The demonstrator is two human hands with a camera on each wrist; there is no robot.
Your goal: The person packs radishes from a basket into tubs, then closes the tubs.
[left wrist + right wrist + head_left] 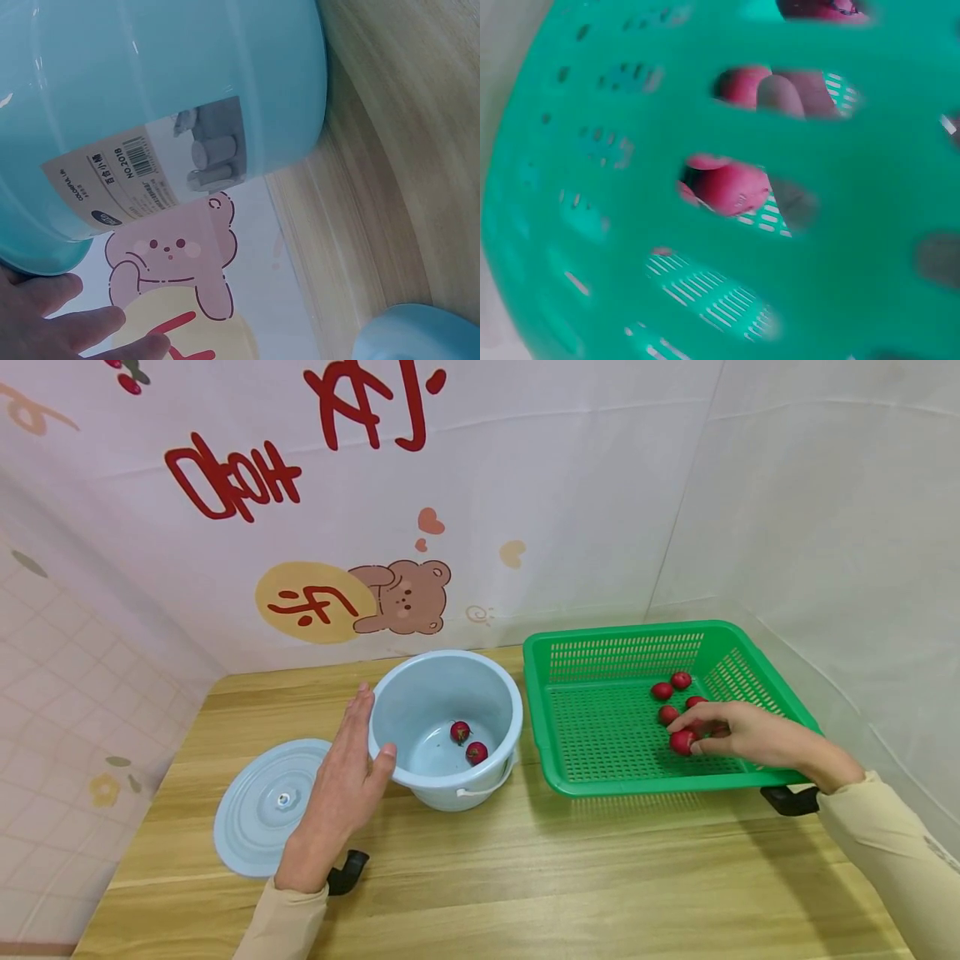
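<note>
Two red round pieces (477, 753) sit on the floor of the blue bucket (442, 797); I see several more toward the right side of the green basket (600, 727). Right hand (742, 735) is there, thumb and fingers pinching one red piece (682, 742). Left hand (337, 789) has its fingers straight, at the bucket's left rim; firm contact I can't confirm. Blue lid (255, 810) lies on the wooden table (487, 893), left of the bucket.

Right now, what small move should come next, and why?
I'd probably lift the round red item toward the blue bucket: the right hand seems to pinch it inside the green basket, and two similar items lie in the bucket.
</note>
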